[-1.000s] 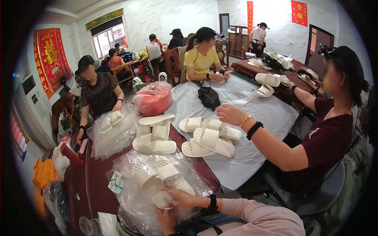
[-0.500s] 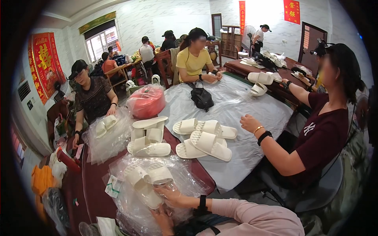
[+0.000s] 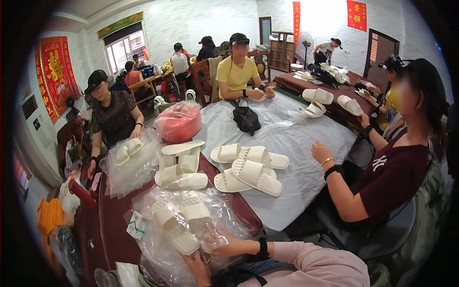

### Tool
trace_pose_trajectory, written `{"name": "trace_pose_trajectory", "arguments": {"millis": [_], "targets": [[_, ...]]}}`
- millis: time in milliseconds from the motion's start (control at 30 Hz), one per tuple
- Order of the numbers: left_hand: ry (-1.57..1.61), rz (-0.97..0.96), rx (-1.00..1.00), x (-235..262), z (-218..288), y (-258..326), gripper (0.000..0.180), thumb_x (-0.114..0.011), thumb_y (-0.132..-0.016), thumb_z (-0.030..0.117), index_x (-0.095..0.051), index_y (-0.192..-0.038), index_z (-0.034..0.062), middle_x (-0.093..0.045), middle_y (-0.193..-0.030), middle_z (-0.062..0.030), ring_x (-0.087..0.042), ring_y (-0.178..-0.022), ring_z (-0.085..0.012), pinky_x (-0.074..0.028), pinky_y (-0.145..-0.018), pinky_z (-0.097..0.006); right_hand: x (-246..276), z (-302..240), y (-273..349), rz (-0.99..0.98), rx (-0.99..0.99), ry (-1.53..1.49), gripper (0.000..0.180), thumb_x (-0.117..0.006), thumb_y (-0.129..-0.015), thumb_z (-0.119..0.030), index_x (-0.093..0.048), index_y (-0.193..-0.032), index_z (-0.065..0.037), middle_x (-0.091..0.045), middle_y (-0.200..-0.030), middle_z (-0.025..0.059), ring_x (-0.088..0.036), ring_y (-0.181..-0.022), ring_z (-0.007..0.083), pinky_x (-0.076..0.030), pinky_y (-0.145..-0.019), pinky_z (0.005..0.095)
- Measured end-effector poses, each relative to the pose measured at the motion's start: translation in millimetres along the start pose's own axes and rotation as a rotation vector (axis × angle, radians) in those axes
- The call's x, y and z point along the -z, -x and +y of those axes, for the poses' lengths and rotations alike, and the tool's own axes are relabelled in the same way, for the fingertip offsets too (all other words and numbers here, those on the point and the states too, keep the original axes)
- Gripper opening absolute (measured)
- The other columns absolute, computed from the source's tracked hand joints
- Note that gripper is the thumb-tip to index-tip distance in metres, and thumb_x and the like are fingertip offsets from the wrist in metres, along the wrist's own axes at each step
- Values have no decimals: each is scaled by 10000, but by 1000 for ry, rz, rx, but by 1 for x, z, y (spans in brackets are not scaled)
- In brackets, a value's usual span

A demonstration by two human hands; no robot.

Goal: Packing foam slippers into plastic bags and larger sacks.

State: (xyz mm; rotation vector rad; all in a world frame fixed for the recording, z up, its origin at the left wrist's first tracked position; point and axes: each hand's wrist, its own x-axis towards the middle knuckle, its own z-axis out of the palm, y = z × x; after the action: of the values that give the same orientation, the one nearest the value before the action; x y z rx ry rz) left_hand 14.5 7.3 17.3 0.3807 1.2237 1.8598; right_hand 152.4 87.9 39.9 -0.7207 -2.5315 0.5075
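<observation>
Two white slippers lie side by side on a pile of clear plastic bags [image 3: 148,248] in front of me, the left slipper [image 3: 183,240] and the right slipper [image 3: 197,214], with clear film around them. At the heel of the right slipper is my right hand [image 3: 227,245], its fingers closed round the heel and partly veiled by shiny plastic. Just below the left slipper's heel, my left hand [image 3: 198,269] pinches the edge of the plastic. A white and green card [image 3: 137,225] shows by the bag.
More white slippers [image 3: 256,177] are stacked ahead on plastic sheeting [image 3: 306,167]. A red bundle [image 3: 179,122] and a black pouch [image 3: 246,120] stand farther off. One co-worker [image 3: 114,112] sits at left, another [image 3: 236,71] across, and a third [image 3: 392,167] at right holding a slipper.
My right hand has shifted right and slightly down, and the right slipper's heel now shows beside the left one's. At right, the co-worker has lifted a slipper from the far table.
</observation>
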Motion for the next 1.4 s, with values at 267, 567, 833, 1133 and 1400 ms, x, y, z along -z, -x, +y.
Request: {"name": "trace_pose_trajectory", "arguments": {"millis": [267,567,833,1133,1400], "targets": [[-91,-43,-178,-2,-5,-1,597,-543,-807,-23,-262,-1328,60,-535,-1088,-92,-577,-832,-168,-500,-623,-274,-16,13,-6,-40,63,39,512,-634,-707,-143,-475,-1178,-19,-258,-1379,272,-249,-1254,497,-296,-972,568],[-208,10,56,-7,17,10,600,-569,-856,57,-237,-1354,72,-543,-1095,-101,-577,-904,-189,-521,-673,-299,-7,-12,-21,137,-21,67,486,-554,-730,-70,-495,-1212,-36,-405,-1316,174,-384,-1205,390,-305,-972,546],[-69,-55,-5,9,-4,-2,526,-546,-871,43,-262,-1313,59,-560,-1065,-96,-597,-834,-164,-520,-581,-265,-40,2,-23,132,90,41,616,-675,-697,-289,-472,-1247,-98,-499,-1223,170,-444,-1133,361,-297,-984,512],[-174,-16,-62,8,-4,-2,455,-566,-876,102,-323,-1257,47,-584,-875,-75,-546,-638,-91,-432,-504,-187,-20,-14,-38,288,110,29,243,-591,-747,-161,-631,-967,-64,-620,-1048,70,-553,-996,226,-379,-923,406],[-184,-72,22,7,3,4,395,-488,-923,123,-282,-1260,100,-559,-689,-39,-407,-430,-52,-310,-352,-191,-29,-10,-10,160,-115,-94,240,-596,-734,-177,-623,-960,-101,-644,-887,84,-626,-764,274,-503,-582,386]]}}
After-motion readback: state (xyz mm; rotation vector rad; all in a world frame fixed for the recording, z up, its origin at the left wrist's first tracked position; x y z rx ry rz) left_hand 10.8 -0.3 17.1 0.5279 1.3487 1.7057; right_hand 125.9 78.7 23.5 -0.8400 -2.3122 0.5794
